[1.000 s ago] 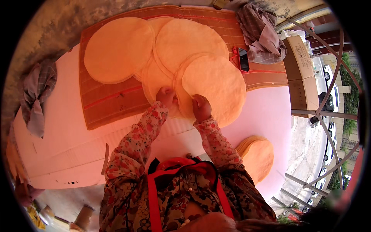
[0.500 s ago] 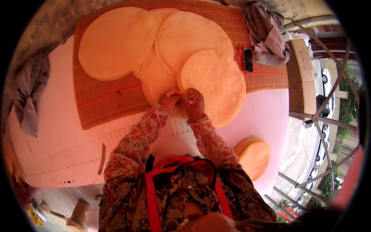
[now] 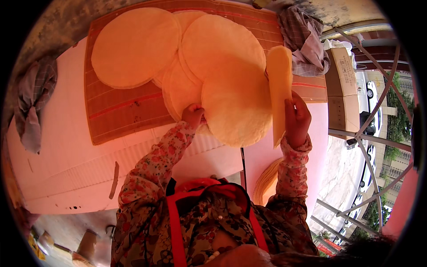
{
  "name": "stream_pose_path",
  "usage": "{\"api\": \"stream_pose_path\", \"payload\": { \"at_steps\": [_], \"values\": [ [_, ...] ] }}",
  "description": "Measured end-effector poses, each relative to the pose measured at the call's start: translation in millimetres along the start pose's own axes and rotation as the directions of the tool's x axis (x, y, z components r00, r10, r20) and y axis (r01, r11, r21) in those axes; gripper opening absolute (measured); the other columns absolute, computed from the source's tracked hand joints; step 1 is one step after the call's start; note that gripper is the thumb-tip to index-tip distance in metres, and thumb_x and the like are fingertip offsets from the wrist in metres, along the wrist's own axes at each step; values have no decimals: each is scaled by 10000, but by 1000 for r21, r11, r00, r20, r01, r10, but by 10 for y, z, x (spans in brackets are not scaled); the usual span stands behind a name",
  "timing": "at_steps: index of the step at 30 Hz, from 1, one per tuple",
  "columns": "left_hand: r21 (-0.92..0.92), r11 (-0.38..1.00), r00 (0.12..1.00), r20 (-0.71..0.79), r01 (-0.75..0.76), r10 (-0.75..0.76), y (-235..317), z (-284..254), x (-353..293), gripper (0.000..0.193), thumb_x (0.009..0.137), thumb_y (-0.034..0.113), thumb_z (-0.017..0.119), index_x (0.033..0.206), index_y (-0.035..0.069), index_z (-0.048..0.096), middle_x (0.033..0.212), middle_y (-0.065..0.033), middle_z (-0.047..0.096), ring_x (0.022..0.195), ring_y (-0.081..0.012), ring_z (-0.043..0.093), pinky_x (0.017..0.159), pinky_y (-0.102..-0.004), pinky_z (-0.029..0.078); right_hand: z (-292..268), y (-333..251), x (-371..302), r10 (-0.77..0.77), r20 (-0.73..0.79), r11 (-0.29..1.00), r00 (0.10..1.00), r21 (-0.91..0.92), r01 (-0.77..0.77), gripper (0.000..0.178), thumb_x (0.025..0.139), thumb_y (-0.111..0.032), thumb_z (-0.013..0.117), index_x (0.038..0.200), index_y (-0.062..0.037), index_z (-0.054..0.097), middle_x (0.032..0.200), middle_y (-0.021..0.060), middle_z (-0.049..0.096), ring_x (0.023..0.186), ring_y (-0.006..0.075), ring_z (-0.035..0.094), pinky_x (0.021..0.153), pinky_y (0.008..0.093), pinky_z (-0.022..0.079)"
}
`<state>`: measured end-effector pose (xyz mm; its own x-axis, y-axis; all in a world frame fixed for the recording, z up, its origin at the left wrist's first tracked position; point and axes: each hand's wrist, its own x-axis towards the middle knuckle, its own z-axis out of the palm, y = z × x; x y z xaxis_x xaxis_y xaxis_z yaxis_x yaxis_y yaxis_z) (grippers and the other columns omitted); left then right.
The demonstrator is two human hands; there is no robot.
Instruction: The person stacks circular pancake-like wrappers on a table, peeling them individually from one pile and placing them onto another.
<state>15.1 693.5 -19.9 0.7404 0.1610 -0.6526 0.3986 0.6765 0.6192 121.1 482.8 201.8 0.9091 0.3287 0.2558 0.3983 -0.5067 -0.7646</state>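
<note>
While the right hand (image 3: 297,119) holds one round sheet (image 3: 279,84) raised on edge, fingers closed on its near end, the left hand (image 3: 194,115) curls at the front sheet (image 3: 238,107); cannot tell whether those fingers grip. One sheet up, not laid down; other overlapping sheets (image 3: 135,48) lie on the brown mat (image 3: 120,111), a separate stack (image 3: 266,182) lower right on the worktop (image 3: 75,155).

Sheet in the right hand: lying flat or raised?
Raised: the sheet shows as a narrow strip, pinched in the right hand, beside the round pile.
</note>
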Motion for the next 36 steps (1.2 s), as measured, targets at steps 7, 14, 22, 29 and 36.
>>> {"api": "stream_pose_path", "payload": {
  "at_steps": [7,14,22,29,36],
  "values": [
    [168,970,985,33,-174,171,23,311,-83,111,839,83,516,915,19,566,740,-74,589,646,-174,624,544,-281,541,1416,871,-748,-337,273,828,901,-369,422,206,771,-59,556,970,-6,551,972,172,597,856,307,590,726,392,504],
    [101,974,952,254,-204,173,91,405,-141,164,838,145,546,900,5,605,723,-56,612,700,-137,624,628,-279,506,1486,704,-916,16,154,999,988,33,-21,198,795,-120,595,938,10,555,856,165,572,818,296,573,717,374,475],
    [85,869,846,-200,-487,494,280,126,886,152,829,121,554,908,-8,565,782,-65,585,723,-142,592,621,-266,483,-751,756,867,175,89,983,981,43,-179,73,812,-41,582,752,-72,555,708,-25,555,651,65,494,571,233,435],
    [-363,912,979,-146,-189,144,763,166,456,134,860,44,490,980,-5,526,884,-98,587,784,-220,626,708,-334,554,-353,-576,1599,-416,151,785,897,-439,438,281,877,-16,525,1156,3,557,947,86,633,886,149,596,780,263,479],
    [-343,937,996,40,-61,79,879,127,497,251,872,73,492,1119,38,514,903,-77,577,784,-215,622,699,-338,546,1827,553,1190,-436,416,721,798,-369,586,87,776,-49,464,836,-63,525,773,167,591,767,356,587,653,450,472]
  ]
}}
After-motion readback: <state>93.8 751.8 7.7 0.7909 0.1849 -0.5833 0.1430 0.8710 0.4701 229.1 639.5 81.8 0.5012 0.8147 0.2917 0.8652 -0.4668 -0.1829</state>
